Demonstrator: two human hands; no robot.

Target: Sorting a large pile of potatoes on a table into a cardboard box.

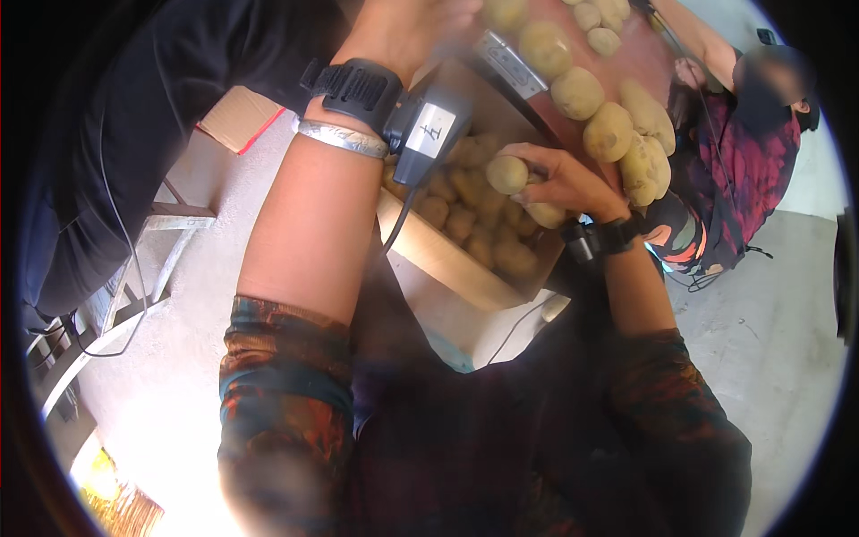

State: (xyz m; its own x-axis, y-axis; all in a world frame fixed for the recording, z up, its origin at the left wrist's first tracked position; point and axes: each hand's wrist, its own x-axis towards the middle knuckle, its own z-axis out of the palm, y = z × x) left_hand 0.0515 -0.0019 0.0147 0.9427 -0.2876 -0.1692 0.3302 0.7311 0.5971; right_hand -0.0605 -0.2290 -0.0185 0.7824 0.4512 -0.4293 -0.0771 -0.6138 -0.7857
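Note:
My right hand (570,184) pinches a small round potato (507,174) between thumb and fingers. It hovers over the right side of a cardboard box (456,258) that holds many potatoes (470,215). Under the same hand shows another potato (547,214); whether I grip it too is unclear. My left hand (419,30) reaches to the top edge of the picture, blurred and partly cut off, so its fingers and anything in them are hidden. Beside my right hand, a row of larger potatoes (607,132) lies along the edge of a reddish table (604,70).
A metal hinge (513,65) sits at the table edge. Smaller potatoes (597,20) lie farther back. One person (751,154) is at the right, another in dark clothing (174,74) at upper left. Cables (137,268) hang near a stool (168,235). A cardboard piece (240,119) stands left.

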